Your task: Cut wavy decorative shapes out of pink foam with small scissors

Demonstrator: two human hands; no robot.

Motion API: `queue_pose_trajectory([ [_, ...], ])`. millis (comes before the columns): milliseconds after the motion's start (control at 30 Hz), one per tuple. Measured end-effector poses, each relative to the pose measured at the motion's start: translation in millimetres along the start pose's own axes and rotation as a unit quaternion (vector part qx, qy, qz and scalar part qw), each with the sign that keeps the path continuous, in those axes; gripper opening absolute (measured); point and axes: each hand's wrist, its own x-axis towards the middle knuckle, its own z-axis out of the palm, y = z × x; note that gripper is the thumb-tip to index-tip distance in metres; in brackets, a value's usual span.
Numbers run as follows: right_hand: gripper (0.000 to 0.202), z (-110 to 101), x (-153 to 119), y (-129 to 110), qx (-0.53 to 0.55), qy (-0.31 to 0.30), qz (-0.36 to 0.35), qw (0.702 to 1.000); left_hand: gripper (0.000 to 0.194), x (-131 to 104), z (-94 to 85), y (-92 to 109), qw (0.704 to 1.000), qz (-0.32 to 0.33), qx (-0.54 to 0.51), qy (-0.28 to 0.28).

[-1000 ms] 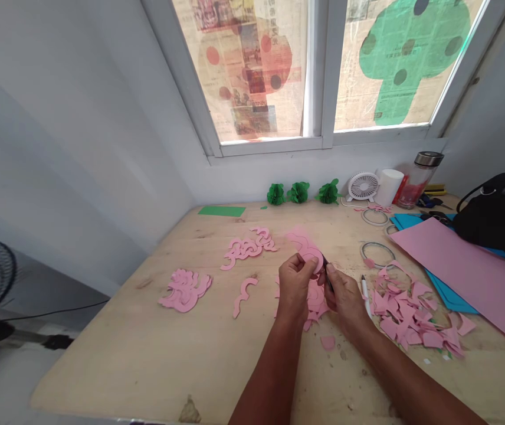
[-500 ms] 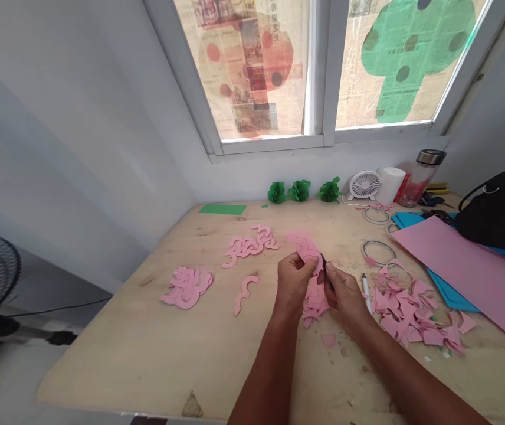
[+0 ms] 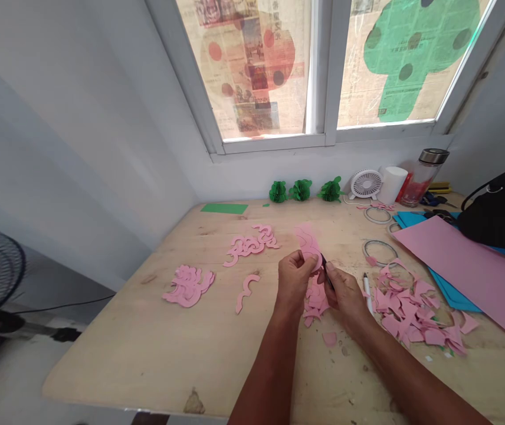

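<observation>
My left hand [image 3: 294,276] pinches a pink paper piece [image 3: 308,242] with curved lines drawn on it. Its far end points away from me. Dark scissors [image 3: 325,273] are in my right hand [image 3: 345,289], with the blades against the right edge of the paper. Below my hands, pink scraps [image 3: 315,301] lie on the wooden table. Left of my hands is a single wavy pink cutout [image 3: 247,290]. Farther left sit a stack of pink cutouts [image 3: 188,284] and, behind, another group of wavy cutouts [image 3: 252,243].
On the right are a heap of pink scraps [image 3: 416,313], a white pen [image 3: 367,292], a tape roll [image 3: 380,252], a large pink sheet [image 3: 465,260] over blue sheets and a black bag [image 3: 500,206]. Along the wall stand green paper pieces [image 3: 302,190], a small fan [image 3: 366,184] and a bottle [image 3: 423,177].
The held pink paper has turned slightly, its far end swinging right to stand more upright. Both hands stay nearly in place. The whole view has shifted slightly.
</observation>
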Motion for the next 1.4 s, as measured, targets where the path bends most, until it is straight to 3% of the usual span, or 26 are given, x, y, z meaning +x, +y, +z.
queue_pose_trajectory([
  [333, 0.041, -0.8, 1.4, -0.9, 0.001, -0.003, -0.006, 1.000, 0.019, -3.2, 3.3, 3.3, 1.000, -0.009, -0.012, -0.025],
  [633, 0.043, -1.0, 2.1, -0.9, -0.023, 0.002, 0.009, 1.000, 0.017, 2.5, -1.7, -3.2, 1.000, -0.001, -0.005, 0.020],
  [833, 0.043, -0.6, 1.3, -3.3, -0.014, -0.006, 0.011, 1.000, 0.018, 1.9, -3.5, -5.4, 1.000, 0.004, 0.000, -0.011],
  [1233, 0.043, 0.3, 0.9, -5.0, -0.025, -0.003, 0.009, 1.000, 0.018, 1.5, -2.7, -1.7, 1.000, -0.004, -0.009, 0.006],
  [1400, 0.043, -1.1, 1.2, -4.7, -0.015, -0.006, 0.015, 1.000, 0.020, 0.2, -1.4, -1.1, 0.999, -0.020, -0.018, -0.019],
])
